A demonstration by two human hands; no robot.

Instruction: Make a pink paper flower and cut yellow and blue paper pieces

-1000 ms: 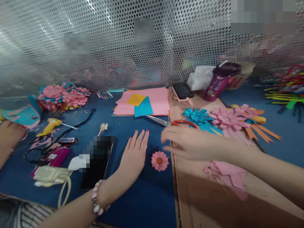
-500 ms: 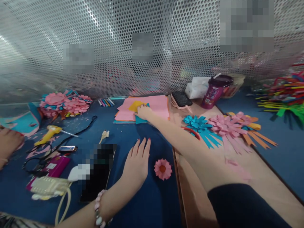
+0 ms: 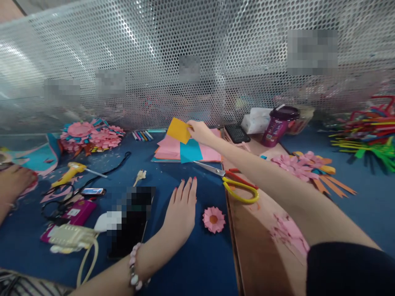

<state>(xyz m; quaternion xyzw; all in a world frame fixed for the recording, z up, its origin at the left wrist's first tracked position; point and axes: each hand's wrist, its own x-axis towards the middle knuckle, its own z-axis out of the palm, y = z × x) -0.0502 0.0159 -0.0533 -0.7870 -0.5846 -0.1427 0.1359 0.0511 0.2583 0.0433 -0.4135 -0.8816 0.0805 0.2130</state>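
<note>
The mesh screen (image 3: 123, 61) closes the far side. What lies behind it cannot be made out, and several patches on it are blurred. The blue worktop (image 3: 197, 263) is cut off at the near and side edges. The right forearm crosses a brown board (image 3: 262, 255) and hides part of the pink flowers (image 3: 296, 162) and the red scissors handle. A dark flat item (image 3: 129, 218) beside the left hand is blurred and cannot be identified. Another person's hand (image 3: 14, 183) shows at the left edge, cut off at the wrist.

The paper stack (image 3: 168, 149), mostly pink, lies at the far side of the worktop with a blue sheet (image 3: 190, 151) on top. The scissors (image 3: 212, 168) lie just near of it, blades pointing left.

The left hand (image 3: 182, 209) rests palm down on the worktop, fingers straight and close together, holding nothing. A small flower (image 3: 214, 219), pink with an orange centre, lies just to its right, not touching it.

The right hand (image 3: 200, 130) is stretched out over the stack, thumb and fingers pinched on the right edge of the yellow sheet (image 3: 179, 130). The sheet is plain orange-yellow, roughly square, uncreased, tilted with one corner down. It is raised above the far end of the stack, before the foot of the screen.
</note>
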